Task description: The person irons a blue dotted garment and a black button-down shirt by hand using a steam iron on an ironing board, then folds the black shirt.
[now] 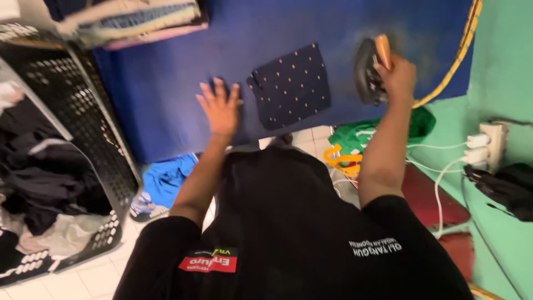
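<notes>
While your right hand grips the iron, the folded dotted cloth lies on the blue counter between it and your flat, open left hand.

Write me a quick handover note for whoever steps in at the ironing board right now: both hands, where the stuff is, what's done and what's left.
Left hand: open, flat on the blue ironing surface, left of the dotted navy cloth, not on it.
Right hand: closed on the iron, at the right end of the surface, clear of the cloth.
Cloth: small folded square lying flat mid-surface.
Done: folded pile sits at the far left corner.
Left: black laundry basket on the left holds crumpled clothes; blue garment and green garment lie on the floor.
Mind the yellow cord along the right edge.
</notes>
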